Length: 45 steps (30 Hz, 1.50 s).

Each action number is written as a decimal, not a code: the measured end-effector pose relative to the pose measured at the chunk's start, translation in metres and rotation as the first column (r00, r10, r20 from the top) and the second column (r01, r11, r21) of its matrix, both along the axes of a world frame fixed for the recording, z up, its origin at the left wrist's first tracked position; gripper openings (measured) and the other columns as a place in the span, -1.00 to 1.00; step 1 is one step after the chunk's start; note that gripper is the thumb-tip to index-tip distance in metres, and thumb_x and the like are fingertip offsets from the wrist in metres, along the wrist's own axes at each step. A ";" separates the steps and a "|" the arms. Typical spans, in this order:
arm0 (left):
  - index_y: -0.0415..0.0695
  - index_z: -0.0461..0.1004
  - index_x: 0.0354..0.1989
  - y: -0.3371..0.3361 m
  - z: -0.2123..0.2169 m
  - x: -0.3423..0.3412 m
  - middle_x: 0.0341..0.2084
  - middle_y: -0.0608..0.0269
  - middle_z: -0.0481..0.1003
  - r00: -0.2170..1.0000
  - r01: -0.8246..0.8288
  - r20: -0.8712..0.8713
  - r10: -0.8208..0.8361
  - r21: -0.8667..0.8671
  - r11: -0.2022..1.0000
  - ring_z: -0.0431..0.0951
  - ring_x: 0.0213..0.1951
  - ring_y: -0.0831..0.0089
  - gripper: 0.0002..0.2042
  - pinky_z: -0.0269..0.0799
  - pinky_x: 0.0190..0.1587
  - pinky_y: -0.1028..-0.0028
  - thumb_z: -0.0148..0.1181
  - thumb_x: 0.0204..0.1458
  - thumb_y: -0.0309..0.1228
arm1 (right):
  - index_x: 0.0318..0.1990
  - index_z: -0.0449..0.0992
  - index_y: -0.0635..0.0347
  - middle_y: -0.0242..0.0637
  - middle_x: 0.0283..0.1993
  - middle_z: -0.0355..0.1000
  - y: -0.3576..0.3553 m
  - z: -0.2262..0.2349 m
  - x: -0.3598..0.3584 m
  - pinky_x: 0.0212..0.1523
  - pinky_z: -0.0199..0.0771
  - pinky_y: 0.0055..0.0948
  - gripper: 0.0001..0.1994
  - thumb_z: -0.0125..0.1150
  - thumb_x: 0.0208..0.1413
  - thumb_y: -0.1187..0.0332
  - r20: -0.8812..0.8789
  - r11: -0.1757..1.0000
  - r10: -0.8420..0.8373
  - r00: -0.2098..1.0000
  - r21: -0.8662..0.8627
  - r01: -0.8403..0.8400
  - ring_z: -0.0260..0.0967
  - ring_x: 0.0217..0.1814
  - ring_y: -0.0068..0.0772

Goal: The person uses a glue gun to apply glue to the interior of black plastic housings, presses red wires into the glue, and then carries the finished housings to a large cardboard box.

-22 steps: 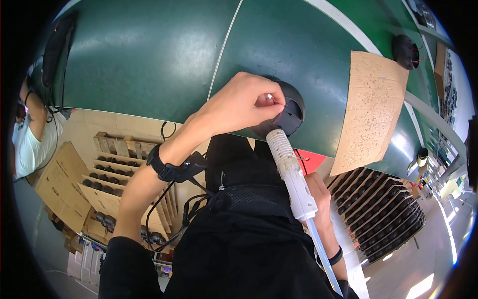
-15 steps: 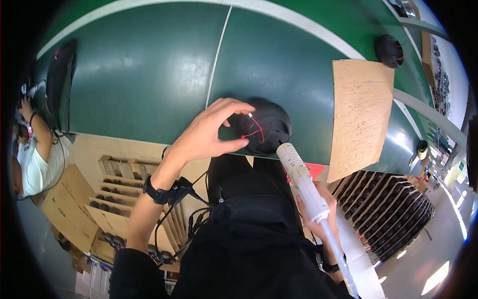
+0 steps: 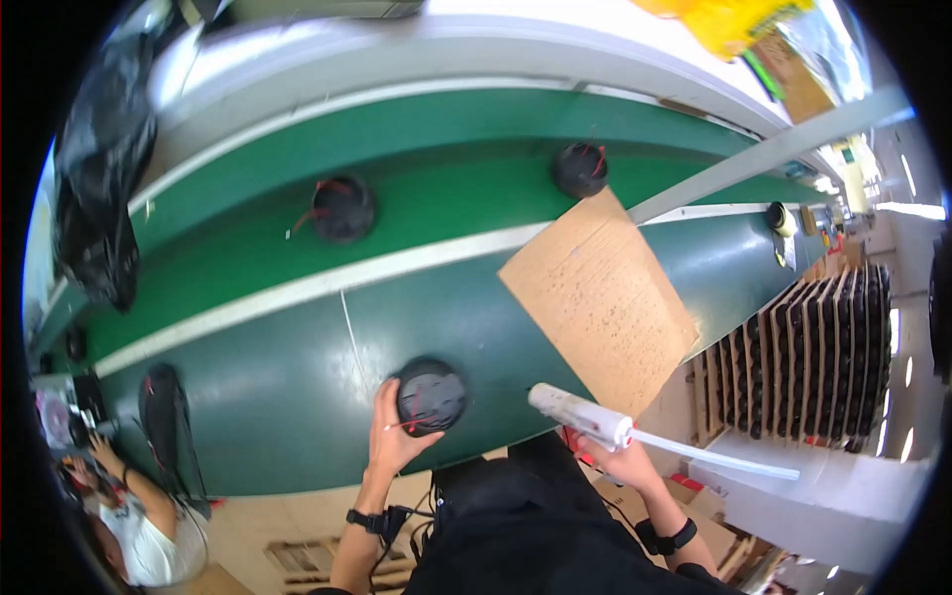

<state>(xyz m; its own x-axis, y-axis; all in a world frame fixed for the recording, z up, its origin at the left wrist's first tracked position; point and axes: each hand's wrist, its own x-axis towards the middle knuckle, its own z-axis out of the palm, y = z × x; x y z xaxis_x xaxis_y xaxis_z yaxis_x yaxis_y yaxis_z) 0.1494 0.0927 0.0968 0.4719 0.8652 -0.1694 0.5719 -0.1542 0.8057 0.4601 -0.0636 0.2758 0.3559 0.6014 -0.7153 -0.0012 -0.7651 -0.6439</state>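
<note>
A round black housing (image 3: pixel 432 392) with red wires sits on the dark green table (image 3: pixel 248 387) in front of me. My left hand (image 3: pixel 392 441) grips its left and near side, fingers along the rim and thumb at the near edge. To the right, my right hand (image 3: pixel 623 464) is wrapped round a white glue gun (image 3: pixel 580 415). A long translucent stick (image 3: pixel 714 456) runs out of the gun's back end. Its nozzle points left, over the table and apart from the housing. The gun's body partly covers my right fingers.
Speckled cardboard (image 3: pixel 600 297) lies right of the housing. Two more black housings, one at left (image 3: pixel 343 210) and one at right (image 3: pixel 580 171), sit on the green belt beyond a pale rail. A post (image 3: pixel 773 149) slants across the right. A rack of black parts (image 3: pixel 793 357) stands right; another person (image 3: pixel 129 516) is left.
My view has swung up to show the belt. My left hand has gone from hovering at the wires to gripping the housing. The glue gun has come away from the housing, to the right.
</note>
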 end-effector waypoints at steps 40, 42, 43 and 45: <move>-0.09 -0.04 0.48 0.023 0.040 0.264 0.41 -0.19 0.00 0.873 -0.178 -0.438 0.215 0.123 0.976 0.17 0.36 -0.23 0.25 0.33 0.30 0.01 0.69 -0.48 -0.28 | -0.09 0.46 0.35 -0.31 -0.43 0.44 -0.004 -0.093 0.272 -0.41 0.44 -0.45 -0.79 0.24 0.25 0.39 0.178 0.972 -0.101 0.979 0.227 0.059 0.44 -0.40 -0.55; -0.11 -0.05 0.49 0.013 0.025 0.241 0.43 -0.20 -0.02 0.879 -0.277 -0.363 0.310 0.140 0.951 0.15 0.37 -0.26 0.24 0.32 0.30 0.00 0.69 -0.45 -0.26 | 0.07 0.38 0.38 -0.27 -0.24 0.44 0.001 -0.097 0.274 -0.33 0.63 -0.42 -0.75 0.15 0.29 0.49 0.288 0.933 0.215 0.933 0.221 -0.284 0.51 -0.30 -0.49; -0.14 -0.05 0.49 0.010 0.020 0.235 0.44 -0.20 -0.04 0.855 -0.325 -0.357 0.376 0.196 0.925 0.13 0.38 -0.24 0.24 0.29 0.32 0.00 0.68 -0.44 -0.27 | 0.11 0.38 0.38 -0.22 -0.15 0.46 0.009 -0.091 0.268 -0.21 0.71 -0.37 -0.73 0.13 0.31 0.50 0.219 0.979 0.193 0.956 0.026 -0.203 0.51 -0.13 -0.43; -0.18 -0.07 0.50 0.006 0.021 0.227 0.46 -0.18 -0.07 0.837 -0.357 -0.329 0.437 0.277 0.892 0.09 0.42 -0.19 0.23 0.18 0.39 0.05 0.66 -0.40 -0.33 | 0.14 0.37 0.38 -0.20 -0.09 0.47 0.021 -0.084 0.259 -0.17 0.72 -0.35 -0.71 0.12 0.32 0.50 0.237 0.976 0.194 0.952 0.050 -0.211 0.50 -0.05 -0.40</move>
